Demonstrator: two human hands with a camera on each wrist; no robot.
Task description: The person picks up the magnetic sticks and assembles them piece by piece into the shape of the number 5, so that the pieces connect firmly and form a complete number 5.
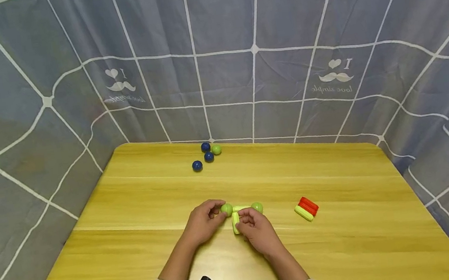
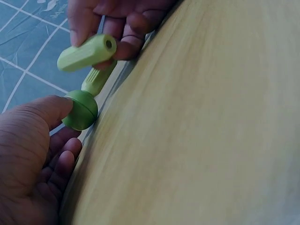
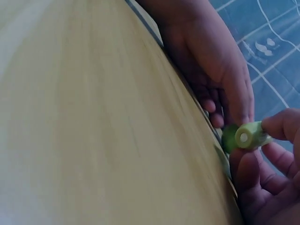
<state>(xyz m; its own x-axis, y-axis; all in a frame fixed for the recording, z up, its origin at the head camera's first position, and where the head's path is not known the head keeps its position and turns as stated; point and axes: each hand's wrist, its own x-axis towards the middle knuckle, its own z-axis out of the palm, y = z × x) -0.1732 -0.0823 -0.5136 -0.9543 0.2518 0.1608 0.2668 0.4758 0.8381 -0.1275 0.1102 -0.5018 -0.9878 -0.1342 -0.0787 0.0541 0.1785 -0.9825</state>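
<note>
My left hand (image 1: 201, 223) pinches a green ball (image 2: 82, 110) between thumb and fingers, close over the table. From that ball a yellow-green rod (image 1: 240, 208) runs to the right, toward a second green ball (image 1: 257, 207) beside the right fingers. Between thumb and fingertips, my right hand (image 1: 261, 235) grips another yellow-green rod (image 1: 236, 223), which points toward the left ball. One end of this held rod (image 2: 85, 54) shows a dark round hole in the left wrist view; in the right wrist view a pale round spot marks its end.
Two red rods and a yellow-green rod (image 1: 304, 213) lie side by side to the right on the wooden table (image 1: 350, 237). At its far edge sit three dark blue balls (image 1: 197, 166) and a green ball (image 1: 216, 149). A grey-blue gridded curtain (image 1: 228, 77) hangs behind.
</note>
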